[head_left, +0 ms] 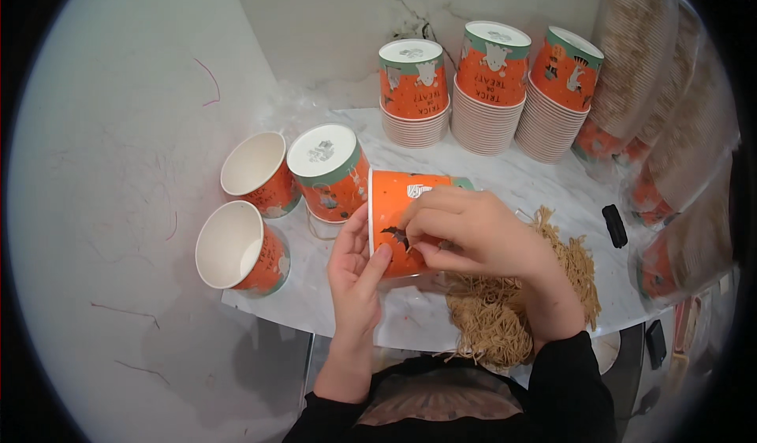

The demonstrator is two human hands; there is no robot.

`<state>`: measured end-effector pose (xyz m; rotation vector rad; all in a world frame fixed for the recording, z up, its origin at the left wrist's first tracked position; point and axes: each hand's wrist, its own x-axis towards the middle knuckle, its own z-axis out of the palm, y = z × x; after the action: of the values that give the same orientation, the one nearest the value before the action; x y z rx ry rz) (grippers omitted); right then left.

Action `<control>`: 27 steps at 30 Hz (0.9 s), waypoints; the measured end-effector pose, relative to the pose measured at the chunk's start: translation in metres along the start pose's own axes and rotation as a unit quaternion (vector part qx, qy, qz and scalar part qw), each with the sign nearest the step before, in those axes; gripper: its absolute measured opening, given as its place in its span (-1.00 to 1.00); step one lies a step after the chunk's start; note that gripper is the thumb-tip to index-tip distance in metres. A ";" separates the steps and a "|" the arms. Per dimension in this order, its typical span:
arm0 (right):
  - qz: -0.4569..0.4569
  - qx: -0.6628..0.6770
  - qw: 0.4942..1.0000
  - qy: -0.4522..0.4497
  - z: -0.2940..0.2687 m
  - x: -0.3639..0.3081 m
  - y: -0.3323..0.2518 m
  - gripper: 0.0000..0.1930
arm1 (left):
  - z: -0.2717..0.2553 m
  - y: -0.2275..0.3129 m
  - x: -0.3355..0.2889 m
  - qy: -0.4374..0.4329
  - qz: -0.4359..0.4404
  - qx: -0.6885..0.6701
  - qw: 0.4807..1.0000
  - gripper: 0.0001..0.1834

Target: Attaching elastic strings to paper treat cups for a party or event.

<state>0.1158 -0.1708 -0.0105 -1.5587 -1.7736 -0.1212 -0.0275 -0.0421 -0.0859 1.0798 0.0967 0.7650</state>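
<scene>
An orange paper cup (393,200) with a green band and a bat print lies tipped sideways in front of me, its white rim toward the left. My left hand (353,273) grips it near that rim, thumb along the lower side. Against the cup's printed wall, my right hand (467,230) has its fingers pinched together; whatever sits between the fingertips is hidden. Below my right wrist a heap of tan cords (489,329) rests on the marble-look table. Close to my left hand stands an upside-down cup (330,183), a thin tan cord loop (317,232) at its foot.
Two open cups (230,244) tilt at the table's left side. Three stacks of nested upside-down cups (489,116) line the back by the wall. Clear plastic sleeves of cups (631,72) crowd the right, near a small black object (613,226). The table's front edge curves close to me.
</scene>
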 end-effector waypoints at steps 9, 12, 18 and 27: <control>0.029 -0.087 0.995 -0.042 0.011 0.001 0.019 -0.81 | -0.006 -0.038 0.014 0.026 -0.052 -0.071 0.996 -0.38; 0.023 -0.077 0.996 -0.049 0.013 0.002 0.020 -0.82 | -0.009 -0.045 0.011 0.027 -0.032 -0.054 0.998 -0.39; 0.047 -0.110 0.989 -0.091 0.015 0.005 0.017 -0.80 | -0.016 -0.056 0.009 0.010 -0.029 -0.047 0.998 -0.42; 0.086 -0.023 0.993 -0.071 0.010 0.004 0.023 -0.85 | -0.021 -0.062 0.000 -0.024 -0.106 -0.087 0.990 -0.64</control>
<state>0.1318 -0.1567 -0.0248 -1.7851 -1.7455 0.0341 -0.0043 -0.0410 -0.1474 0.9049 0.1006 0.5461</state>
